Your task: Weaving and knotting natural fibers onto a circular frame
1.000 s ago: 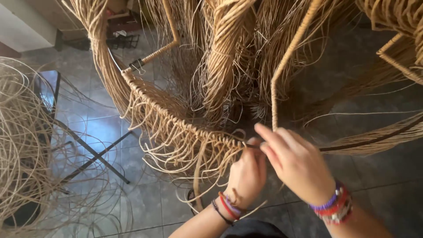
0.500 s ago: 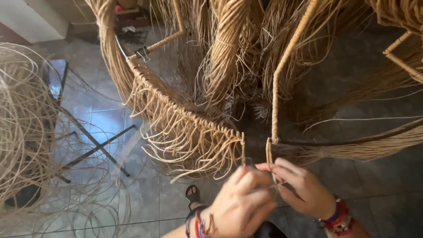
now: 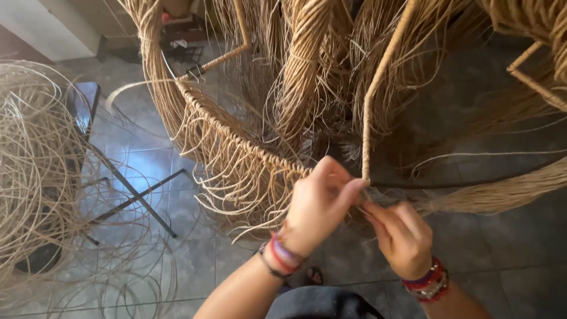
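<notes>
Far left of the hands, a loose cane tangle [image 3: 35,177] could snag. The left hand [image 3: 319,204] and right hand [image 3: 404,236], both pinched shut on a strand [image 3: 367,195] at the wrapped rim [image 3: 236,142], might lose tension if fingers slip.

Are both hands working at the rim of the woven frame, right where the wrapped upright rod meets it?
Yes: the left hand and right hand pinch fibre strands together at the foot of the wrapped upright rod.

Left hand [image 3: 319,207] and right hand [image 3: 404,236] pinch strands at the wicker frame's wrapped rim [image 3: 236,139].
</notes>
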